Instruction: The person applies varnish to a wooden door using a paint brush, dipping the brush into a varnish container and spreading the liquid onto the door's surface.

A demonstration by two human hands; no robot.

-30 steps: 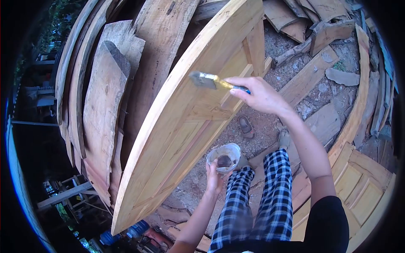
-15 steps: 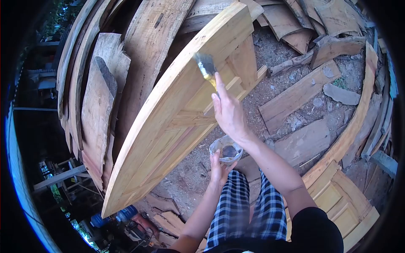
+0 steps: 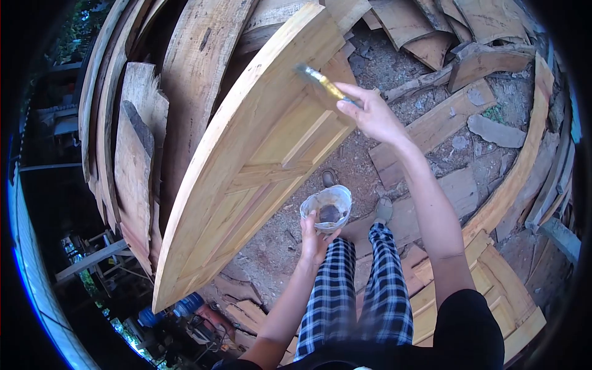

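Rough slabs (image 3: 185, 80) of weathered timber lean in a stack from 9 o'clock round to 12 o'clock, their sawn edges curved and grey. Toward 1 o'clock, broken offcuts (image 3: 431, 31) lie heaped on bare dirt (image 3: 364, 160). A flat plank (image 3: 431, 132) rests on the ground near 2 o'clock, with a grey stone (image 3: 496, 131) just beside it. A long curved board (image 3: 518, 166) runs along the 3 o'clock side. At 4 o'clock lies a pale panelled piece (image 3: 505, 302). Near 7 o'clock, blue bottles (image 3: 169, 309) sit among scraps, and a wooden frame (image 3: 92, 259) stands at 8 o'clock in shadow.
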